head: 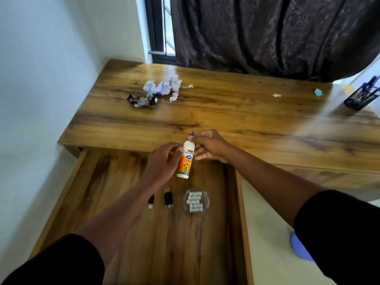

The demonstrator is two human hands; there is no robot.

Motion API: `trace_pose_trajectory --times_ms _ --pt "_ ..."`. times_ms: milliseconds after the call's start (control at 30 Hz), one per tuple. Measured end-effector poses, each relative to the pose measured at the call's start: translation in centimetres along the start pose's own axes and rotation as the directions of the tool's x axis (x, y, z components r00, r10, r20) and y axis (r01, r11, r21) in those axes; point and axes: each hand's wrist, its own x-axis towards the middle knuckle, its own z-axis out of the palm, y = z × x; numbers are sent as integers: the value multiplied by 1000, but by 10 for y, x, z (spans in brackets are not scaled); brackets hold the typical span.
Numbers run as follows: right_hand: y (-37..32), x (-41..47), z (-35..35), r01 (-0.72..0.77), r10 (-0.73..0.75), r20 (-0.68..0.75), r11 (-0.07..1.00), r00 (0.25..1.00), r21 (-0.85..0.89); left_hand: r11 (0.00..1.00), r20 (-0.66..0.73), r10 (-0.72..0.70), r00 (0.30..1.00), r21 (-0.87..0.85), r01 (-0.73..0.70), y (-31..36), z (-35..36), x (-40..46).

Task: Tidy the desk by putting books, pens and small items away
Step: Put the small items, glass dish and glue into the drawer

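Note:
A white and orange glue bottle (pixel 185 161) with a purple cap is held upright over the open drawer (pixel 115 194) of the wooden desk (pixel 236 118). My right hand (pixel 207 147) grips its top near the cap. My left hand (pixel 163 161) touches the bottle's left side with curled fingers. Inside the drawer lie two small black adapters (pixel 168 198) and a round clear container (pixel 196 201) of small white items.
Crumpled white paper (pixel 164 87) and a brown snack wrapper (pixel 141 100) lie at the desk's back left. A yellow scrap (pixel 276 95), a teal eraser (pixel 318 92) and a black mesh pen holder (pixel 360 97) are at the right. A dark curtain (pixel 267 33) hangs behind.

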Motion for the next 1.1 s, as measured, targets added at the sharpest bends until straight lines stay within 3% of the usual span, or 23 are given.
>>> trace_pose_trajectory --times_ms 167,367,667,1100 --pt "53 -27 33 -119 125 108 991 986 -59 976 191 -139 972 -139 167 -23 5 -51" --pt "115 -54 70 -311 321 121 946 939 -94 912 341 -330 880 -127 391 -49 20 -107" --pt "178 -86 107 -395 392 63 918 918 43 850 343 -473 812 -64 522 -76 42 -164" --pt "194 -94 122 -325 314 -124 942 941 -86 851 305 -485 819 -49 522 -90 53 -173"
